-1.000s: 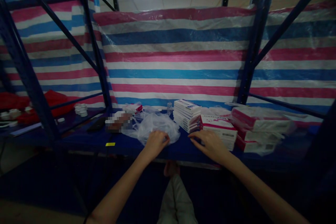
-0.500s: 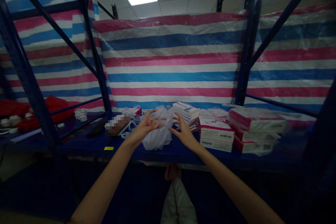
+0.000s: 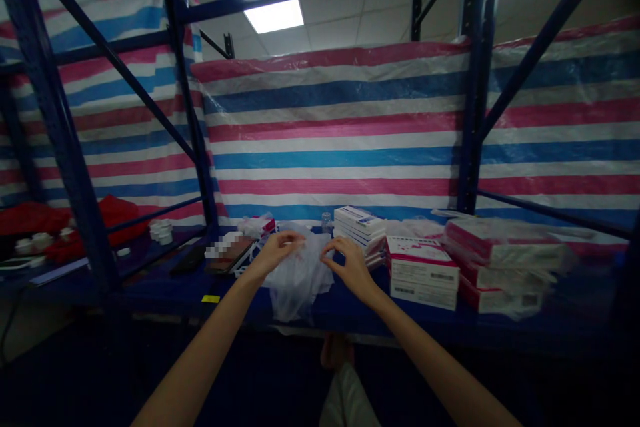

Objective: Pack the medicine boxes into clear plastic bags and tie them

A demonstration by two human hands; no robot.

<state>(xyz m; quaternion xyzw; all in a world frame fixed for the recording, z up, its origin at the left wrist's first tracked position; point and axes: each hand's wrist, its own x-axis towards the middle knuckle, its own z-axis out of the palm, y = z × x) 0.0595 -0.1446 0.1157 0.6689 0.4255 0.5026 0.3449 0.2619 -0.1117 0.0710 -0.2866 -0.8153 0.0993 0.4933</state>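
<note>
A thin, crumpled white plastic bag [image 3: 299,280] hangs between my hands at the front edge of the blue shelf [image 3: 350,310]. My left hand [image 3: 277,251] pinches its upper left part, fingers closed together. On the other side, my right hand [image 3: 349,265] pinches the bag's right edge between thumb and fingertips. Just behind the bag stands a small clear glass [image 3: 327,221]. Beside my right hand is a stack of flat white boxes [image 3: 361,225]. To the left of the bag, partly behind my left hand, lie white straps or cords [image 3: 257,247].
Pink-and-white boxes [image 3: 423,273] stand to the right, with plastic-wrapped boxes [image 3: 505,253] beyond. A brown flat item [image 3: 233,253], a black object [image 3: 189,260] and a yellow label [image 3: 211,298] are at left. Blue rack posts [image 3: 475,87] rise around a striped sheet [image 3: 340,140].
The bag has been spread lower and wider, its bottom hanging further down. My fingers have gone from spread to pinched on it. The camera view has tilted slightly up.
</note>
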